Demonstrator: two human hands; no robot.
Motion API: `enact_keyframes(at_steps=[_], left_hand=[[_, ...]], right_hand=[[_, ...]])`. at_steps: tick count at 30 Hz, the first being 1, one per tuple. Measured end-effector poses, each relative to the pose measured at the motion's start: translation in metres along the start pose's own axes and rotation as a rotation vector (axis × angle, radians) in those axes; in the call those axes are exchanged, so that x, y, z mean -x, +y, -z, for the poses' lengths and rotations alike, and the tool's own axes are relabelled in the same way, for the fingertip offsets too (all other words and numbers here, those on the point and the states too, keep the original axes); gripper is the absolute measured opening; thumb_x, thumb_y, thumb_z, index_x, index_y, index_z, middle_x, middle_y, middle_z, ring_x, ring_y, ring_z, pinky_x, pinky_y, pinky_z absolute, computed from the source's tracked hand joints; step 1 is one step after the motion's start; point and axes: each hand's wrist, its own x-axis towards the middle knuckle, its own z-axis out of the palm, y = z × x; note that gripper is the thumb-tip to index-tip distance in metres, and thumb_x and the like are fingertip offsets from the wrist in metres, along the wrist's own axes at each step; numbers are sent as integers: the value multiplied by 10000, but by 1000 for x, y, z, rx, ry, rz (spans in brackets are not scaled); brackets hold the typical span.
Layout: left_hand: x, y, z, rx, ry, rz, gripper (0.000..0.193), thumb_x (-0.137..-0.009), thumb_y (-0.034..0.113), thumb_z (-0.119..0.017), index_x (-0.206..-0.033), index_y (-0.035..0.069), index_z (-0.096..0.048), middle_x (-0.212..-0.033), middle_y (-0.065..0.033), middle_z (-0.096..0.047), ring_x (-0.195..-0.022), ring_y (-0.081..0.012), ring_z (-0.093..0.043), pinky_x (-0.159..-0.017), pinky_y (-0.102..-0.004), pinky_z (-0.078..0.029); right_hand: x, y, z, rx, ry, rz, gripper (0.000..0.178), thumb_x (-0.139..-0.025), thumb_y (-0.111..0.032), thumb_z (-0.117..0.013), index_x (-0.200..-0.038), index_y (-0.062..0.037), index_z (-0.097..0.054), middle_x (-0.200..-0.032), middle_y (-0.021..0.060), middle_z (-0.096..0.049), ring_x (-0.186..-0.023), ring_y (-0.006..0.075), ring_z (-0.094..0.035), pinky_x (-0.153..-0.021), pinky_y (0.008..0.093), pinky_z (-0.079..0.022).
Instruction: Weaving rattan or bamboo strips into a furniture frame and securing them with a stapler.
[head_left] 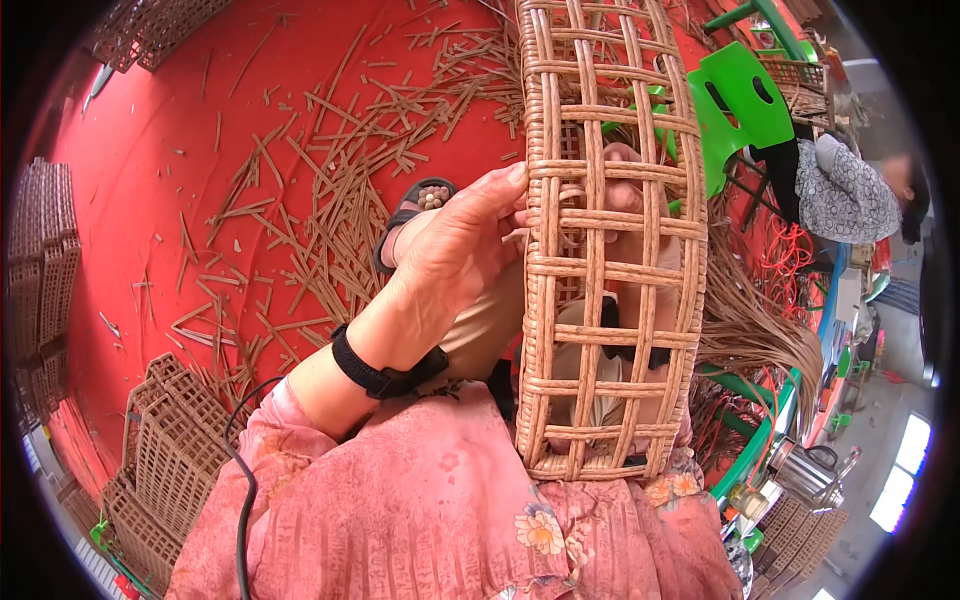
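Woven basket (610, 240), an open lattice of pale cane strips with wide square gaps, stands on edge in front of the person, its lower end resting on the lap of the pink flowered garment (440, 510) and its upper end running out of the top of the view. Beneath everything spreads a red floor covering (150, 140), strewn with short cut cane strips (330, 220) that lie thickest just left of the basket. Stacks of finished brown lattice panels (165, 450) sit at the lower left, and more stand at the far left edge (40, 260). Right of the basket hangs a bundle of long loose cane strands (750, 320), and above it stands a green plastic chair (735, 100). Another person in a grey patterned top (845, 195) sits at the far right. A metal kettle (805, 470) stands at the lower right.

The left hand (455, 250), with a black band at the wrist, grips the basket's left rim, fingertips curled onto the edge and thumb alongside. The right hand (625, 190) shows only through the lattice gaps behind the basket; whether it grips anything I cannot tell. A sandalled foot (415, 205) rests on the floor just beyond the left hand.
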Motion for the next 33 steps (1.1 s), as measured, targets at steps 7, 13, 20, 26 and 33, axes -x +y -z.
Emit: enact_keyframes(at_steps=[7,13,20,26,33], left_hand=[[0,1,1,1,-27,17,295,-887,337,-607,-1094,128,-591,-907,66,-603,-796,-53,-514,-748,-238,-437],[0,2,-1,-16,20,21,275,-886,336,-610,-1070,132,-593,-845,82,-577,-773,-29,-501,-725,-217,-428],[-1,2,0,-25,7,4,237,-888,327,-612,-1025,134,-588,-795,96,-537,-738,-19,-488,-706,-211,-432],[0,2,-2,-14,6,-1,252,-885,331,-614,-1034,129,-589,-816,91,-555,-738,-25,-488,-706,-216,-435],[-1,1,0,-9,0,34,271,-879,328,-625,-1055,123,-595,-855,72,-587,-760,-40,-501,-732,-227,-448]], right_hand=[[-3,-1,7,101,44,-53,336,-845,-186,-678,-1097,-12,-538,-801,46,-605,-563,65,-502,-475,180,-401],[5,2,3,252,94,-10,350,-848,-277,-685,-1041,-17,-550,-807,35,-589,-579,57,-508,-476,172,-401],[6,1,7,318,246,-10,529,-813,-484,-673,-1031,-23,-533,-778,26,-567,-581,63,-511,-490,176,-412],[-2,2,16,324,267,-46,488,-820,-439,-666,-1035,-19,-540,-805,35,-575,-617,76,-524,-532,186,-423],[-7,6,23,329,284,-41,442,-828,-387,-659,-1040,-15,-548,-837,46,-584,-659,90,-538,-580,199,-435]])
